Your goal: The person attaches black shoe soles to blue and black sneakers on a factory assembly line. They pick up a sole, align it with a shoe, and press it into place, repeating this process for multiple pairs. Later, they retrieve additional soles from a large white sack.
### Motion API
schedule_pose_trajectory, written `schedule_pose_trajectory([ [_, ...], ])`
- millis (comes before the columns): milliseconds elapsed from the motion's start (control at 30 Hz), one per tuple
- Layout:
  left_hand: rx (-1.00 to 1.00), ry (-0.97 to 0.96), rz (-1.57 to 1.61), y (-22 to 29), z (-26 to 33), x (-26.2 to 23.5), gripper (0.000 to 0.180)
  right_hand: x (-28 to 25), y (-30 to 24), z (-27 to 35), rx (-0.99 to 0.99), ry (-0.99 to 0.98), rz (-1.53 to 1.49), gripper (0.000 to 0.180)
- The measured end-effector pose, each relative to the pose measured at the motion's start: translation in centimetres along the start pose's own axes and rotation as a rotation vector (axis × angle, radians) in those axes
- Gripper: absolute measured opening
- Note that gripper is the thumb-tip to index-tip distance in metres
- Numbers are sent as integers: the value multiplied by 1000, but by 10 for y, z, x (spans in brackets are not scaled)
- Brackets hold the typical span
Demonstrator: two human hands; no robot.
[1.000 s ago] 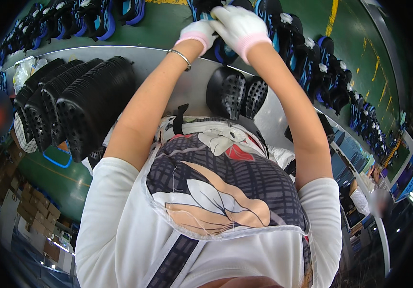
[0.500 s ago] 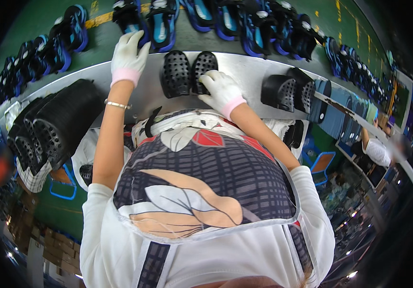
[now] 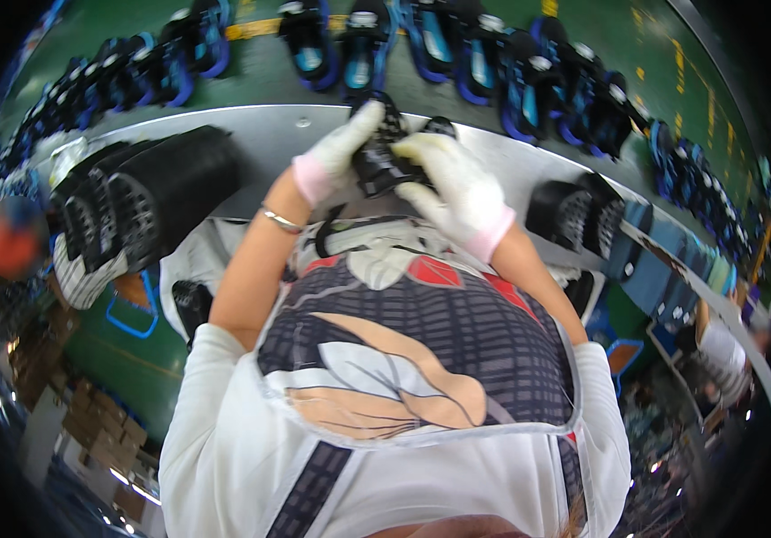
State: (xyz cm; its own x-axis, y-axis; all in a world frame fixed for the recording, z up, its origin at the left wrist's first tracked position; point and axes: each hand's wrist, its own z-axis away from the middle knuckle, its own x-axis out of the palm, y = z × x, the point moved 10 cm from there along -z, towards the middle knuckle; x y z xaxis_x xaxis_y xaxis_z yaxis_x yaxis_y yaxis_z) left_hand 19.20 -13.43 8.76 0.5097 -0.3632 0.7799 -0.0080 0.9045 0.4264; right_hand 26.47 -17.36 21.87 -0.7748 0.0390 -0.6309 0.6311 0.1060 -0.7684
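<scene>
From here I see the left hand (image 3: 336, 160) closed along one side of a perforated black piece (image 3: 376, 161), its fingers mostly hidden, seemingly steadying it. The right hand (image 3: 464, 186) has thumb and forefinger parted at the other side; whether they pinch it I can't tell through the blur. A second perforated piece (image 3: 440, 125) lies just beyond the right fingers on the metal table (image 3: 271, 134). The stacked black pieces (image 3: 179, 170) left of the fingers look nested to save room; sandals (image 3: 368, 45) line up beyond the fingertips.
</scene>
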Motion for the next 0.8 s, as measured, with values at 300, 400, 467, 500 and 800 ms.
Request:
schedule_pose_trajectory([
  [300,320,469,-323,54,20,-33,42,40,47,-21,384,-69,151,42],
  [400,399,512,-375,72,21,-45,46,44,51,-38,498,-135,147,33],
  [467,342,531,-434,75,22,-53,44,49,60,-44,565,-188,96,34],
  [500,342,531,-429,80,24,-61,44,54,67,-44,631,-235,39,36],
  [800,501,438,-1845,90,-16,-74,29,50,127,-77,796,-336,-167,47],
])
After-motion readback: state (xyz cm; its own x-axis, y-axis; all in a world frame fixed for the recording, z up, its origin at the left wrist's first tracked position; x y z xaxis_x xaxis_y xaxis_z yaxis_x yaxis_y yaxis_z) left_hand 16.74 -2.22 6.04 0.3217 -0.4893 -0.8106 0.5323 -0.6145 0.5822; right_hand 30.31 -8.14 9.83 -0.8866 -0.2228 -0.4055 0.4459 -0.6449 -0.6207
